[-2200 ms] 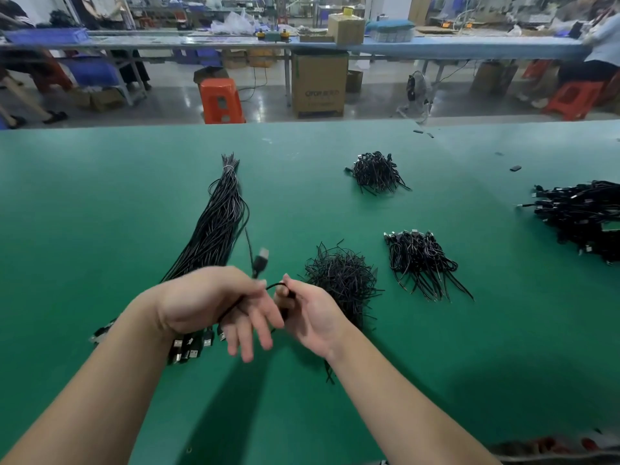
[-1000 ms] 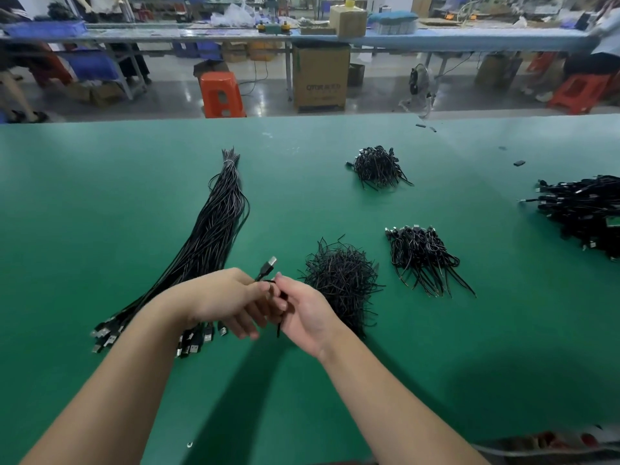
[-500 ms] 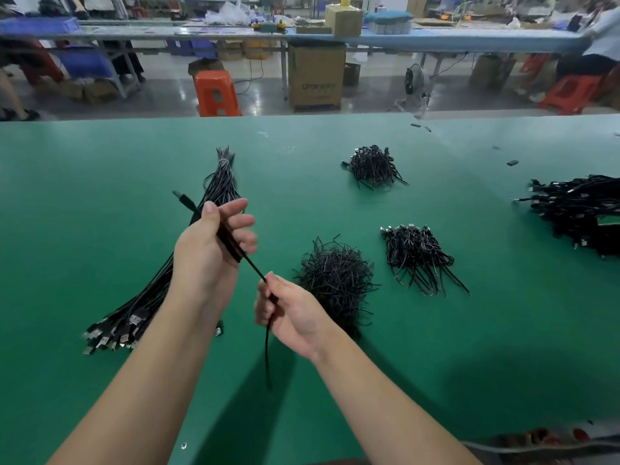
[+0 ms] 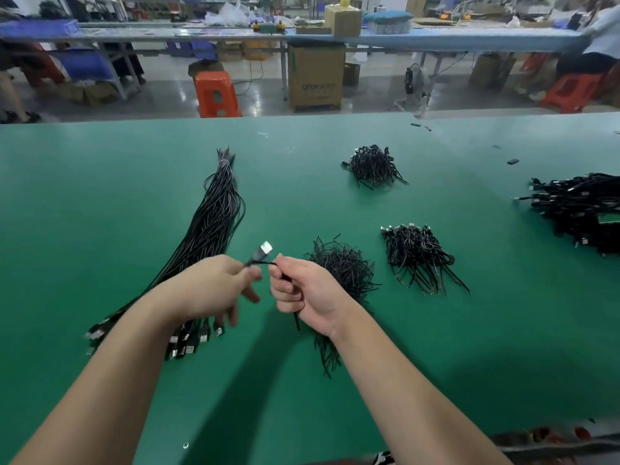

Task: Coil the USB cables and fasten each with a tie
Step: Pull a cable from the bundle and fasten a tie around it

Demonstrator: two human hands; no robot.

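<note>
Just above the green surface (image 4: pixel 100 203), the left hand (image 4: pixel 214 286) pinches the USB cable (image 4: pixel 260 261) near its plug while the right hand (image 4: pixel 303 293) fists its coils; at twelve o'clock the plug pokes free, so slackened fingers might let loops spring apart before tying.

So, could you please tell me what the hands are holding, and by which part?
One black USB cable: the left hand pinches it just behind the plug, the right hand grips its cord.

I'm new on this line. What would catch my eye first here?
Two hands meet at centre, the left hand and right hand gripping one black USB cable. A long bundle of straight cables lies left of them, a pile of ties right.
</note>
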